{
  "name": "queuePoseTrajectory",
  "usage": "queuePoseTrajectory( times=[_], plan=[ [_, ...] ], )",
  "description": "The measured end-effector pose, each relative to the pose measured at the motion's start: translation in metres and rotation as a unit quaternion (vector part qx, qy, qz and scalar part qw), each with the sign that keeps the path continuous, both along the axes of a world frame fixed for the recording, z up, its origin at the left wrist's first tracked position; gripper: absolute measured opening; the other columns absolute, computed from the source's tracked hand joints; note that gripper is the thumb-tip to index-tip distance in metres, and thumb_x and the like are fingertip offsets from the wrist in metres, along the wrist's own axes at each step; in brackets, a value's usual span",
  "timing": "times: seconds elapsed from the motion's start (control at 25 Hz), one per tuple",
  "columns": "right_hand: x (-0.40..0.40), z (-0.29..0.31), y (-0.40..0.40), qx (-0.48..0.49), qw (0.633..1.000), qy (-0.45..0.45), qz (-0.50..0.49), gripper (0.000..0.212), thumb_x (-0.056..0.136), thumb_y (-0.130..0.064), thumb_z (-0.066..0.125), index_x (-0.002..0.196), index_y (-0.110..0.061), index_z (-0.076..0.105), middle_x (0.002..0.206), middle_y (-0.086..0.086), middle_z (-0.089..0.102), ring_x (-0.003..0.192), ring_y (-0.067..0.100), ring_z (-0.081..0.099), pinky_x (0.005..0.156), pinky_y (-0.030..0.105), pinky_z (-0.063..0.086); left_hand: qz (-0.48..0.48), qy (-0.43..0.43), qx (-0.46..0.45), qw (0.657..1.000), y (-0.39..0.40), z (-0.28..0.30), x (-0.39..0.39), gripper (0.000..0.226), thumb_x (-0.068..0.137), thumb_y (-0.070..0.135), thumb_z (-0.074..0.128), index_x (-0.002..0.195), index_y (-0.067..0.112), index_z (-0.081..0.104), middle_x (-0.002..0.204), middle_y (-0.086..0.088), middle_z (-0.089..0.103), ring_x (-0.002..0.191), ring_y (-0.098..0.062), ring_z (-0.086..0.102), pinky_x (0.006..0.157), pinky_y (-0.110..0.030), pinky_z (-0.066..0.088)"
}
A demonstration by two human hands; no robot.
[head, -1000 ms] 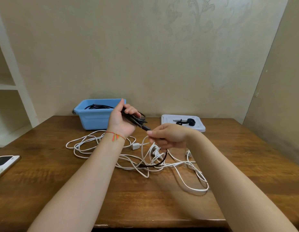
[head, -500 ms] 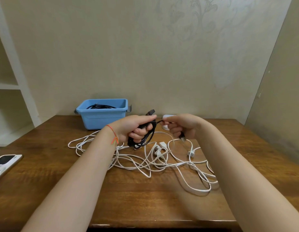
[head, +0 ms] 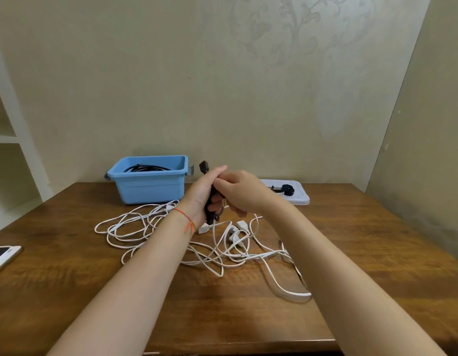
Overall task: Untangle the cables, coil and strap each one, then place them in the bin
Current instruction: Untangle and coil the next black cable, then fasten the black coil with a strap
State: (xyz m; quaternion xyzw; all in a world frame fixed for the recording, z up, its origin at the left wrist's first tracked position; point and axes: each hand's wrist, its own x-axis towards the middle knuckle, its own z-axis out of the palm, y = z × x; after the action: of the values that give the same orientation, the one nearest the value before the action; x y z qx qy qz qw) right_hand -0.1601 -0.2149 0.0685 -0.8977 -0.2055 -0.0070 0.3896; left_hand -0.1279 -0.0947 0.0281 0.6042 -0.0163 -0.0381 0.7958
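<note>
Right of the blue bin (head: 150,186) (black cable already inside), the left hand (head: 201,195) grips a coiled black cable (head: 210,201) above the surface (head: 68,278); the right hand (head: 239,192) pinches it. White cables (head: 176,242) sprawl below.

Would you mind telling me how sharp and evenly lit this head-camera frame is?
Head view: soft, even light, with no harsh glare on the table; wide-angle bending at the edges, the shelf leaning; the left hand and right hand slightly soft around the black cable; the white cables crisp.
</note>
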Motion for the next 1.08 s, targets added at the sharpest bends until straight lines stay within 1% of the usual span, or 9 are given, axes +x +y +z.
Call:
queuePoseTrajectory(
  times=[0.08,0.16,0.24,0.32,0.44,0.56,0.76,0.92,1.08],
  plan=[
    [0.006,0.007,-0.016,-0.032,0.999,-0.031,-0.03,0.03,0.092,-0.031,0.053,0.067,-0.017,0.062,0.049,-0.006,0.057,0.043,0.014,0.05,0.05,0.026,0.046,-0.011,0.009,0.012,1.0,0.003,0.0,0.002,0.032,0.093,0.027,0.058,0.064,0.018,0.049,0.056,0.002,0.039,0.042,-0.009,0.03,0.034,-0.019,0.021],
    [0.017,0.006,-0.03,-0.027,0.988,-0.131,-0.073,0.008,0.086,-0.025,0.062,0.087,-0.019,0.067,0.077,-0.001,0.062,0.068,0.015,0.056,0.068,0.031,0.049,-0.058,0.029,0.093,0.994,0.006,0.001,0.004,0.027,0.093,0.022,0.056,0.067,0.014,0.053,0.061,-0.001,0.048,0.046,-0.011,0.038,0.036,-0.019,0.026],
    [0.029,-0.001,-0.041,-0.087,0.979,-0.181,-0.037,0.043,0.082,-0.016,0.068,0.123,-0.028,0.059,0.117,0.007,0.053,0.108,0.021,0.051,0.094,0.037,0.045,-0.151,0.022,0.205,0.967,0.006,0.006,0.007,0.024,0.093,0.017,0.055,0.07,0.01,0.055,0.064,-0.004,0.05,0.054,-0.014,0.044,0.041,-0.021,0.033],
    [0.04,-0.012,-0.047,-0.155,0.972,-0.174,0.007,0.054,0.081,-0.018,0.072,0.129,-0.034,0.056,0.135,0.01,0.044,0.127,0.028,0.039,0.104,0.043,0.039,-0.247,-0.016,0.291,0.924,0.003,0.017,0.009,0.023,0.091,0.015,0.058,0.071,0.007,0.052,0.065,-0.006,0.048,0.058,-0.016,0.044,0.05,-0.022,0.038],
    [0.056,-0.019,-0.061,-0.12,0.976,-0.181,-0.025,0.018,0.083,-0.019,0.066,0.101,-0.02,0.061,0.101,0.002,0.059,0.1,0.029,0.055,0.083,0.04,0.047,-0.281,-0.083,0.352,0.889,-0.005,0.037,0.018,0.028,0.096,0.024,0.061,0.076,0.004,0.056,0.066,-0.005,0.052,0.062,-0.016,0.05,0.063,-0.022,0.043],
    [0.069,-0.023,-0.075,0.012,0.982,-0.155,-0.107,0.008,0.086,-0.015,0.061,0.086,-0.014,0.054,0.078,0.004,0.063,0.08,0.029,0.058,0.069,0.04,0.046,-0.153,-0.156,0.368,0.904,-0.021,0.045,0.036,0.045,0.097,0.041,0.057,0.086,-0.002,0.064,0.063,-0.004,0.058,0.067,-0.022,0.054,0.072,-0.029,0.046],
    [0.1,-0.029,-0.095,0.095,0.981,-0.103,-0.132,0.014,0.088,-0.019,0.064,0.092,-0.015,0.052,0.08,0.007,0.07,0.077,0.024,0.067,0.075,0.044,0.055,-0.083,-0.112,0.226,0.964,-0.062,0.032,0.074,0.04,0.102,0.046,0.046,0.082,0.012,0.053,0.047,0.005,0.037,0.039,-0.01,0.03,0.049,-0.025,0.039],
    [0.131,-0.044,-0.135,0.053,0.994,0.023,-0.092,0.065,0.076,-0.042,0.082,0.125,-0.022,0.044,0.103,0.001,0.063,0.093,0.015,0.063,0.079,0.032,0.052,0.019,-0.02,0.209,0.978,-0.071,0.012,0.119,0.031,0.1,0.031,0.048,0.081,0.008,0.055,0.039,0.007,0.031,0.032,-0.009,0.023,0.041,-0.019,0.024],
    [0.176,-0.087,-0.164,0.019,0.982,0.017,-0.185,0.023,0.089,-0.031,0.068,0.107,-0.022,0.057,0.107,0.002,0.066,0.09,0.018,0.064,0.075,0.033,0.054,0.029,0.073,0.226,0.971,-0.067,-0.022,0.163,0.023,0.095,0.023,0.05,0.074,0.018,0.045,0.046,0.003,0.031,0.033,-0.009,0.017,0.04,-0.015,0.02]
  ],
)
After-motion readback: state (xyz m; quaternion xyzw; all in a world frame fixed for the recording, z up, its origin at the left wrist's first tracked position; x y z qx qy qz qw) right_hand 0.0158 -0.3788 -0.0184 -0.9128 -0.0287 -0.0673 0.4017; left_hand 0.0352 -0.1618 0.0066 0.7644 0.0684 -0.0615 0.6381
